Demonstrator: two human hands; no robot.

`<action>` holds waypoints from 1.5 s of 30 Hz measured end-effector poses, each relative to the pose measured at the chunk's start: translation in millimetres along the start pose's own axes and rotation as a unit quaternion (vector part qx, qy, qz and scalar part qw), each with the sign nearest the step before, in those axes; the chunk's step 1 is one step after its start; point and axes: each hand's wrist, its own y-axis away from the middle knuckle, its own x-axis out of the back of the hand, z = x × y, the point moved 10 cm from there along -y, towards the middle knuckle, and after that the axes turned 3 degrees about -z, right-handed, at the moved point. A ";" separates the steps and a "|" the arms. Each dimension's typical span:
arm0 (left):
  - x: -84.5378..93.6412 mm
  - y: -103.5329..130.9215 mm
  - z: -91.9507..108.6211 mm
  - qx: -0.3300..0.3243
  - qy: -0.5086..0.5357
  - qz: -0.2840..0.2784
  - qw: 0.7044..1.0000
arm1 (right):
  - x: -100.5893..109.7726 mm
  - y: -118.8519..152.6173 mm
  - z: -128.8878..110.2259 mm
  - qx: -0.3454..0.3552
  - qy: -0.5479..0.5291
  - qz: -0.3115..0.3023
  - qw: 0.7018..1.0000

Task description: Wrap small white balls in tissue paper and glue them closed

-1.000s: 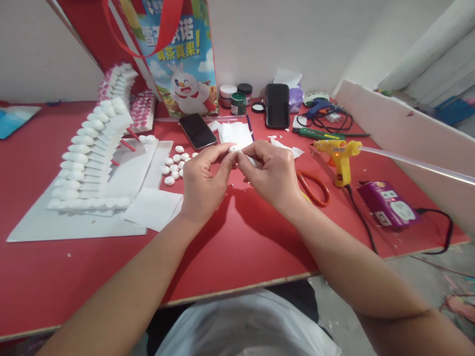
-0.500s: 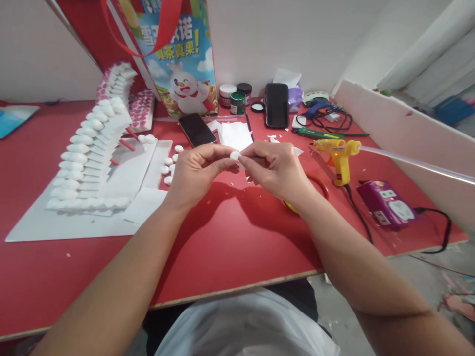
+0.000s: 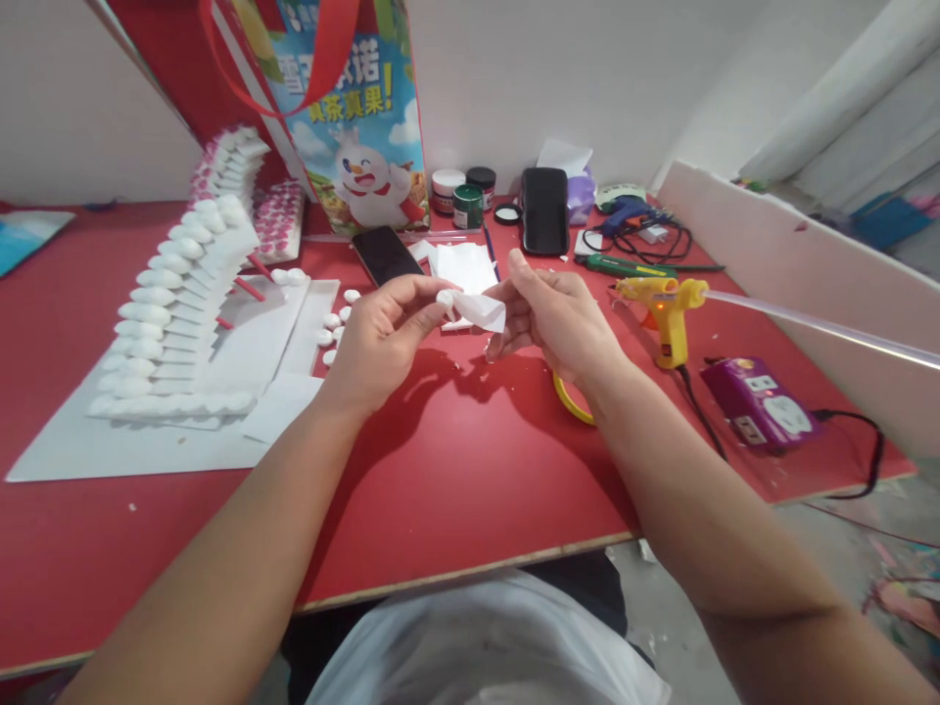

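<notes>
Between thumb and fingertips, my left hand (image 3: 378, 343) pinches a small piece of white paper (image 3: 482, 310), twisted or bunched at the pinch and flaring out to the right. My right hand (image 3: 565, 318) is beside the flared end, thumb raised and fingers apart; its fingers come close to the paper, and I cannot tell whether they touch it. Behind the hands lies a stack of white paper sheets (image 3: 461, 264). Left of my left hand are several small white rounded pieces (image 3: 328, 337), partly hidden by that hand.
A curved white structure (image 3: 176, 313) edged with rounded pieces stands on white board at left. A yellow glue gun (image 3: 670, 318), a purple power box (image 3: 760, 401) and cables occupy the right. Phone (image 3: 386, 257), paint jars (image 3: 468, 206), black case (image 3: 544, 211) and printed bag (image 3: 359, 108) are behind.
The compact white piece pinched between both hands now shows a loose paper flap. My right hand has opened and moved slightly right; my left keeps its pinch, shifted a little left.
</notes>
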 end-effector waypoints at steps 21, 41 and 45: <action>-13.4 3.1 1.1 0.021 -0.021 -0.056 0.998 | -20.3 9.2 2.0 -0.012 0.063 -0.035 0.997; -7.7 2.5 -0.5 0.039 -0.029 -0.040 0.998 | -19.1 4.6 2.6 -0.007 0.050 -0.057 0.997; -10.6 2.8 -3.0 0.046 -0.003 -0.044 0.998 | -18.1 6.3 -0.1 0.003 0.066 -0.032 0.997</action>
